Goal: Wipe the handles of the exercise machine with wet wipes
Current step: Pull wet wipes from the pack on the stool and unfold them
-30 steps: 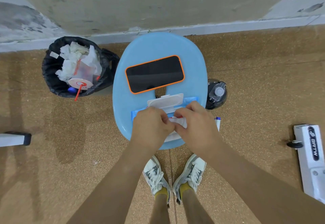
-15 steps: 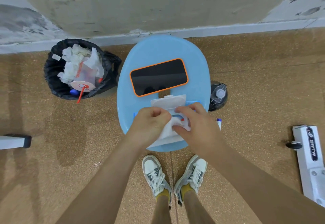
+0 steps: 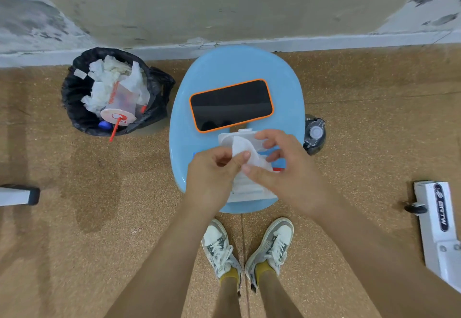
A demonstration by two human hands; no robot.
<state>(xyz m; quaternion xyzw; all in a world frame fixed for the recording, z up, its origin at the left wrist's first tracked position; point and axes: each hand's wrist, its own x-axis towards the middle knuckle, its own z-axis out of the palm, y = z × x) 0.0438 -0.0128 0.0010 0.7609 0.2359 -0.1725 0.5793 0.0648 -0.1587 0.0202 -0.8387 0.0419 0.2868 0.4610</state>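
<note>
Lifted and unfolding above wipes pack [image 3: 249,189] on blue stool [image 3: 224,68], unlike half a second ago when barely out: wet wipe [image 3: 245,152]. Pinched at opposite edges by left hand [image 3: 212,175] and by right hand [image 3: 284,168], likely to spread it for wiping. Wiping itself not yet begun.

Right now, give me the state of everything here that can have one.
wipe pack: lid flipped open, lying on the blue stool.
wipe: lifted above the pack, crumpled.
left hand: pinches the wipe.
right hand: fingers loosely curled, thumb against the wipe; grip unclear.
phone: screen dark, face up on the stool.
bin: filled with tissues and a cup.
bottle: upright on the floor beside the stool.
</note>
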